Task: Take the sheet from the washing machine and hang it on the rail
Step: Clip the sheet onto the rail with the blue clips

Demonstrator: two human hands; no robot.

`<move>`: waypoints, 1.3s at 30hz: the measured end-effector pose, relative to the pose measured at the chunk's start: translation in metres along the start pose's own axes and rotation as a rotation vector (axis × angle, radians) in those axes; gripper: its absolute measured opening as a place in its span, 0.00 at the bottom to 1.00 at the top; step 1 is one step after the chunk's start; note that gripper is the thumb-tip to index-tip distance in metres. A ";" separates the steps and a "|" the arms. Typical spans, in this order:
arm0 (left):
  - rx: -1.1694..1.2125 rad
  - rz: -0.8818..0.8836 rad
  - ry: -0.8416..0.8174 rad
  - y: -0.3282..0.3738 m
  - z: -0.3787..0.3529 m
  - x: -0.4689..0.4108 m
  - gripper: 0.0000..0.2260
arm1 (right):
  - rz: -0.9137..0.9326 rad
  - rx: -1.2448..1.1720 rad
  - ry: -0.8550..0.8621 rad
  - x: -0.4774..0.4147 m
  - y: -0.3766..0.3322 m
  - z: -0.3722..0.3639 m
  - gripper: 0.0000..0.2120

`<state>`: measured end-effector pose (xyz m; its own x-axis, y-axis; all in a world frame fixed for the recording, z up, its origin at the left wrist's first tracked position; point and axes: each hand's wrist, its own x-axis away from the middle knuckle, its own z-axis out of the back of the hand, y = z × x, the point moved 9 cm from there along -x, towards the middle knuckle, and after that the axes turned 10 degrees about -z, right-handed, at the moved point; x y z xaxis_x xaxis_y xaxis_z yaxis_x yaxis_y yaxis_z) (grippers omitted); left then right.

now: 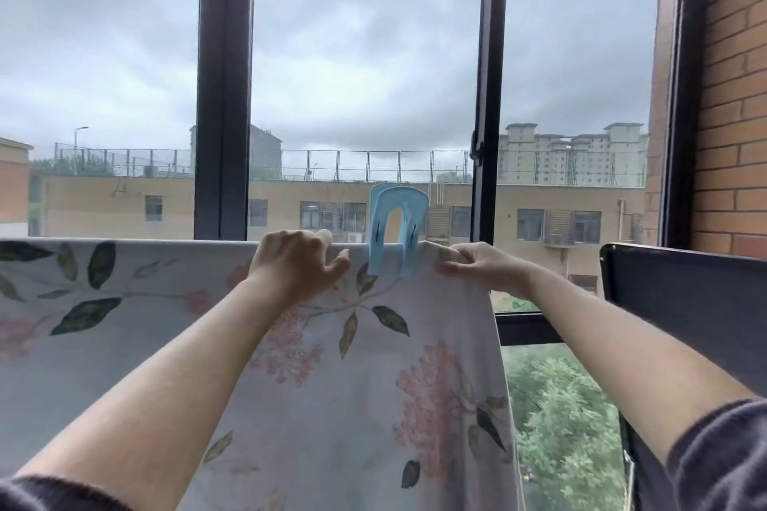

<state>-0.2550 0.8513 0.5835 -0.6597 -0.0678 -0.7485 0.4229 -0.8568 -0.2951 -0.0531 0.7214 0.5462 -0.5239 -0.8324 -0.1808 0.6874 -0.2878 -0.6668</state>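
Sheet: your floral sheet (323, 386) is draped over the rail, its top fold running level across the view from the left edge to just past the middle, and the cloth hangs down in front of you.
Rail: you cannot see it; the fold of the sheet covers it.
Left hand: your left hand (296, 266) rests on the top fold just left of the clip, fingers curled over the far side, thumb on the near face of the cloth. Whether those fingers truly grip, you cannot tell.
Right hand: your right hand (477, 268) pinches the sheet's upper right corner just right of the clip, thumb below and fingers pressed together on top.
Clip: a large light blue clip (396, 230) straddles the fold between your two hands, its arch standing up above the sheet and its two legs down on the cloth.
Sheet's right edge: it falls from your right hand down toward the bottom of the view.
Dark panel: a dark panel (685, 303) stands to the right, apart from the sheet.
Window: the dark window frame (224, 95) rises behind the sheet.
Containers: none in view.
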 end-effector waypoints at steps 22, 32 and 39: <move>0.000 0.033 -0.025 0.003 0.003 0.002 0.16 | -0.251 -0.031 -0.076 0.030 0.122 -0.008 0.02; -0.022 0.064 -0.004 -0.001 -0.001 -0.002 0.17 | -0.319 -0.478 -0.200 0.051 0.135 -0.021 0.31; -0.018 0.055 0.004 0.002 -0.001 -0.003 0.17 | -0.227 -0.546 0.022 0.049 0.132 0.012 0.22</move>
<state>-0.2518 0.8504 0.5851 -0.6326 -0.1119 -0.7663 0.4693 -0.8425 -0.2644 0.0180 0.6368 0.4583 -0.6418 -0.7669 -0.0007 0.2014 -0.1676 -0.9651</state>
